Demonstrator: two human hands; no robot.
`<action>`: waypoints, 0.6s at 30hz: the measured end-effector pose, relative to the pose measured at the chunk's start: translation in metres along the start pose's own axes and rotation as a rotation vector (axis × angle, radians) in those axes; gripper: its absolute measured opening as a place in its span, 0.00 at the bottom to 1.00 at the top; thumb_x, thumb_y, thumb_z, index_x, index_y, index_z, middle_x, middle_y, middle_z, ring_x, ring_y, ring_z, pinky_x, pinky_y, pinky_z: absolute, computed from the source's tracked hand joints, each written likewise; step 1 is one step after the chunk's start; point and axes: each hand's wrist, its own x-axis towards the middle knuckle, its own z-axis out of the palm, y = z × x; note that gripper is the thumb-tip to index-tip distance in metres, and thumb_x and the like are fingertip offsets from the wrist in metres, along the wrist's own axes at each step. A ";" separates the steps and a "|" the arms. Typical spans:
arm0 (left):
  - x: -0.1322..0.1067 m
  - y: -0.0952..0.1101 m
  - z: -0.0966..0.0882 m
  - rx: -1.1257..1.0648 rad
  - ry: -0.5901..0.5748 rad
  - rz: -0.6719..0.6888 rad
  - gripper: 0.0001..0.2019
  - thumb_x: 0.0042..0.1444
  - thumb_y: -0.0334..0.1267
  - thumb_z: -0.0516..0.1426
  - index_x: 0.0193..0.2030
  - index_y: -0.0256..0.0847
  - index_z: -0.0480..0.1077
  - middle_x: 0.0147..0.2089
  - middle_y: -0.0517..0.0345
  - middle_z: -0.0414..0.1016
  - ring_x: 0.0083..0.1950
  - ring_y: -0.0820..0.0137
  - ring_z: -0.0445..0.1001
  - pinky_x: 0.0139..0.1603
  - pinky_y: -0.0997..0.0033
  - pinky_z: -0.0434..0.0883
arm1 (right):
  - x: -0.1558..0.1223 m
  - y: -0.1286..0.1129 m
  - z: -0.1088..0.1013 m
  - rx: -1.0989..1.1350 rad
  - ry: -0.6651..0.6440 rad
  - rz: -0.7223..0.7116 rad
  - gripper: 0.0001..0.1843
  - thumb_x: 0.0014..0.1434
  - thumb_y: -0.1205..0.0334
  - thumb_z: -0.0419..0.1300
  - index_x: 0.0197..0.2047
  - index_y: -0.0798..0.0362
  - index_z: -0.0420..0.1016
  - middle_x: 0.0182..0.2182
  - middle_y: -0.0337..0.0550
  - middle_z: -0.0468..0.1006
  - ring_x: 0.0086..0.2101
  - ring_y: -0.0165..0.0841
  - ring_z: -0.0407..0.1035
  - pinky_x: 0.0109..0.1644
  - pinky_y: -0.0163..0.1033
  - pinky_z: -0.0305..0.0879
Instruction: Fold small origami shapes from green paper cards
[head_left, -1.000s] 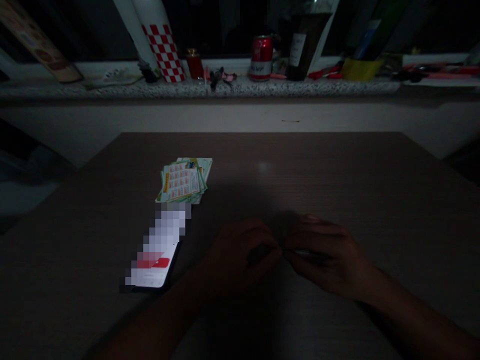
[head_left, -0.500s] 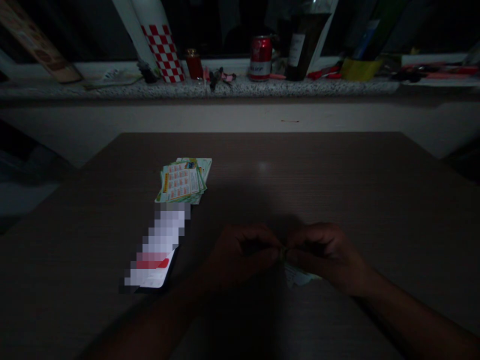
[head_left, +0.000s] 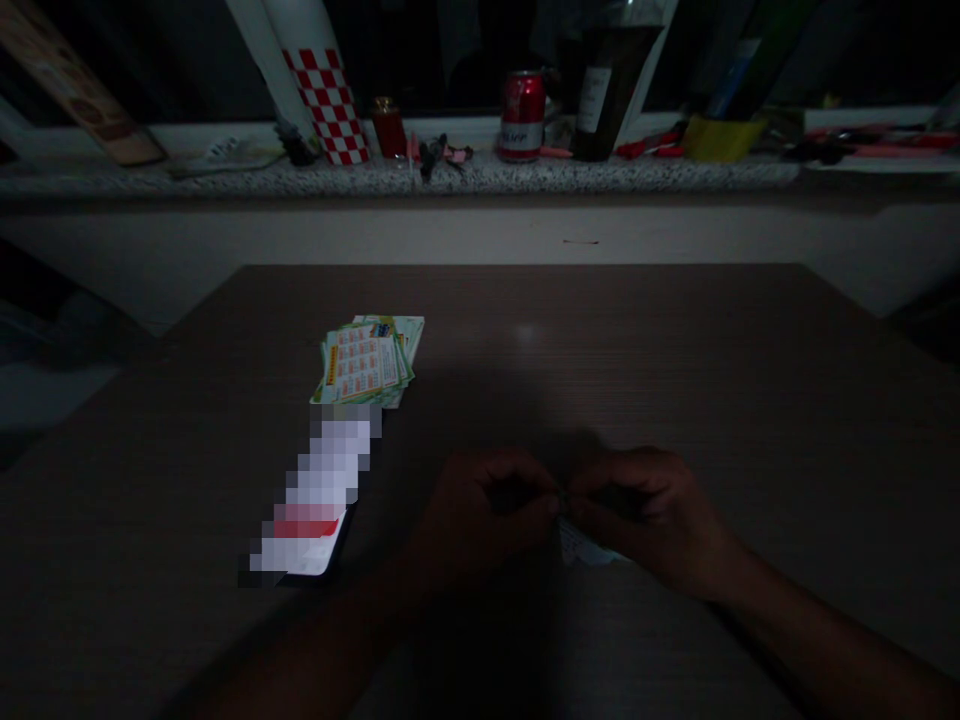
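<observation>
In dim light both hands meet low over a dark wooden table [head_left: 675, 340]. My left hand [head_left: 480, 515] and my right hand [head_left: 652, 515] each pinch the same small pale slip of paper [head_left: 581, 545], which hangs below their fingertips. Fingers of both hands are curled together. What is printed on the slip is too dark to read. A lit phone [head_left: 315, 500] lies to the left of my left hand, and a fanned stack of green printed cards [head_left: 367, 362] lies just beyond it.
A speckled stone ledge [head_left: 420, 178] runs along the back with a red-and-white checkered cylinder [head_left: 326, 105], a red can [head_left: 522, 115], a dark bottle [head_left: 604, 90], a small red jar [head_left: 389, 127] and assorted clutter.
The pale slip has come into sight below the fingertips, and both hands have shifted slightly while pinching it. Phone and cards have not moved.
</observation>
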 end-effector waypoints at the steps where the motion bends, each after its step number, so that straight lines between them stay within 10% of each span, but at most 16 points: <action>1: 0.000 0.000 0.001 0.001 0.011 0.002 0.01 0.49 0.30 0.59 0.29 0.37 0.73 0.27 0.62 0.71 0.28 0.76 0.68 0.29 0.77 0.64 | 0.000 0.000 0.000 -0.014 0.004 -0.024 0.05 0.55 0.70 0.61 0.28 0.57 0.76 0.20 0.38 0.72 0.21 0.24 0.64 0.22 0.29 0.59; 18: 0.002 0.002 0.001 -0.011 0.036 -0.093 0.02 0.48 0.31 0.59 0.27 0.36 0.72 0.26 0.61 0.71 0.28 0.76 0.68 0.28 0.79 0.63 | 0.001 0.000 0.000 -0.131 -0.054 -0.031 0.07 0.57 0.69 0.59 0.28 0.56 0.74 0.21 0.38 0.72 0.22 0.25 0.64 0.25 0.31 0.60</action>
